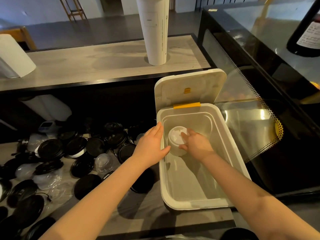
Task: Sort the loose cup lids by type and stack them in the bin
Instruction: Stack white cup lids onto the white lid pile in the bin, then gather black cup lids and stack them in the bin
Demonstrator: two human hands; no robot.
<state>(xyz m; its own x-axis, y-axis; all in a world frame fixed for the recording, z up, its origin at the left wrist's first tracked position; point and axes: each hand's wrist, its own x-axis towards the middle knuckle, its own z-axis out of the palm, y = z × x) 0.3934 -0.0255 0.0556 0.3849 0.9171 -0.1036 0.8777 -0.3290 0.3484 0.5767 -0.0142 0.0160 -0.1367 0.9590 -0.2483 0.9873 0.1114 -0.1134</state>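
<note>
Both forearms [107, 187] reach in from the bottom edge toward the bin. The stack [175, 139] of white lids is low inside the bin [195, 205], near its far left corner. The right hand [197, 144] has its fingers and thumb curled round it. Whether the stack already rests on the bin floor, I cannot tell. The left hand [150, 142] lies with straight fingers across the bin's left rim, thumb just beside the stack, holding nothing.

The step looks like setting this stack down. To do it well:
- Lower it until it sits flat.
- Tuck it into the corner so other types get their own room.
- Let the left thumb steady it while the right fingers release, so nothing topples.

Left of the bin, black lids [76, 146] and clear domes [103, 162] lie mixed on the counter [138, 210], so most of the sorting probably remains.
</note>
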